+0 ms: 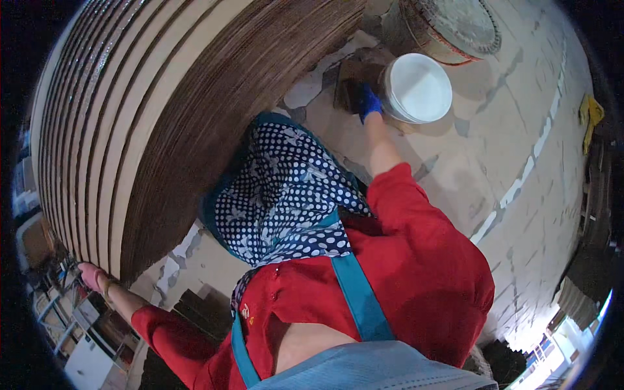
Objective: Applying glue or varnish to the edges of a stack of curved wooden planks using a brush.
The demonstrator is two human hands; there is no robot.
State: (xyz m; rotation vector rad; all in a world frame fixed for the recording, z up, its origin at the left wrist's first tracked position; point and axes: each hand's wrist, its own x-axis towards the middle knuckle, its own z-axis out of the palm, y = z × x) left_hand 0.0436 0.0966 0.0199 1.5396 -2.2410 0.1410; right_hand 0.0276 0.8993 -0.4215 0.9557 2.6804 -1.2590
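Observation:
My right hand (369, 104), in a blue glove, reaches far out to the left rim of a white bucket (421, 88) on the floor. Its fingers curl beside a dark brown piece (348, 83), and I cannot tell whether it grips anything. My left hand (92, 276) clasps the lower corner of a tall stack of corrugated cardboard sheets (162, 123) that fills the left of the view. Both arms wear red sleeves, and a blue-and-white dotted cloth (286, 188) hangs in front of my chest.
A larger round tub (448, 26) with a grey crusted top stands behind the white bucket. The pale concrete floor (520, 130) is cracked and has a white painted line. A yellow rag (590, 114) lies at far right. Shelves with boxes (71, 325) sit at lower left.

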